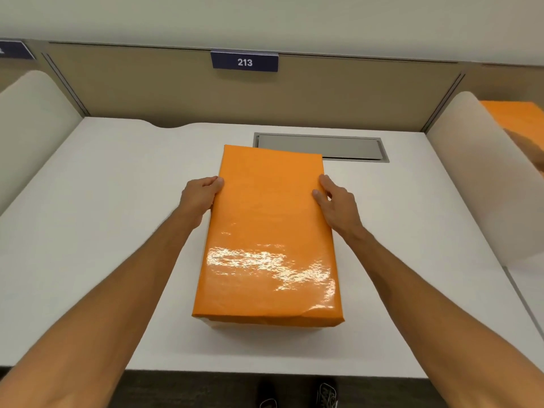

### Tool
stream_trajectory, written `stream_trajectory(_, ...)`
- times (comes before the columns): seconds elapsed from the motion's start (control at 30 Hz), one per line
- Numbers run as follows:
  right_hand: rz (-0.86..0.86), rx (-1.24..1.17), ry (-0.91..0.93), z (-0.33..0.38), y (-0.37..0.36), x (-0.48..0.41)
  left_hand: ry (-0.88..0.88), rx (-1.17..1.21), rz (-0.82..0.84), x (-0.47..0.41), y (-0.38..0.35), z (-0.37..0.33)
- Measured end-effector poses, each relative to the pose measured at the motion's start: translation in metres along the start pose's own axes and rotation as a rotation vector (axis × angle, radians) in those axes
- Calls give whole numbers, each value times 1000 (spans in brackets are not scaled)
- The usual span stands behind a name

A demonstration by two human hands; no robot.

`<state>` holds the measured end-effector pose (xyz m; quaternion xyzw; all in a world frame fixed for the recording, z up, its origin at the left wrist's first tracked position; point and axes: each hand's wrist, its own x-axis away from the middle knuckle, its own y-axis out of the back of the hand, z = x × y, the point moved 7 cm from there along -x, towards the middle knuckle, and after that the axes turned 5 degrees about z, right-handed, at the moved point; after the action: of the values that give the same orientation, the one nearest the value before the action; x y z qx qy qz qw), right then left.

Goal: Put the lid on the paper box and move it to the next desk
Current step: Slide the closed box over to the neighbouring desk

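A glossy orange lid (266, 240) covers the paper box, whose pale body shows only as a sliver at the near left corner (210, 322). The box stands in the middle of the white desk (103, 216). My left hand (200, 198) presses against the lid's left edge, thumb on top. My right hand (335, 204) holds the right edge, fingers resting on the lid's top. Both hands grip near the far half of the box.
A grey cable hatch (350, 150) is set into the desk behind the box. A tan partition carries a blue sign "213" (244, 62). Rounded white dividers stand at left (32, 119) and right (477, 172). Beyond the right divider something orange (518, 125) shows.
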<state>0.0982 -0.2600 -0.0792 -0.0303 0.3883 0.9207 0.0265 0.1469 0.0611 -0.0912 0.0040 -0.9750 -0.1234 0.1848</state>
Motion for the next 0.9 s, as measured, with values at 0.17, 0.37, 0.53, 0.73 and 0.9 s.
stream_trajectory(0.17, -5, 35, -21, -2, -7, -9, 8, -17, -81, -7, 2, 10)
stream_trajectory(0.37, 12, -23, -114, -10, -9, -10, 44, 41, -67, -10, 0, 15)
stream_trajectory(0.53, 56, -58, -170, -11, -11, -5, 22, -17, -17, 2, -6, 8)
stream_trajectory(0.73, 212, -268, -274, -15, -13, 28, 62, -56, 100, 38, -7, 24)
stream_trajectory(0.9, 221, -616, -431, -25, -18, 77, 87, 6, 176, 82, 0, 49)
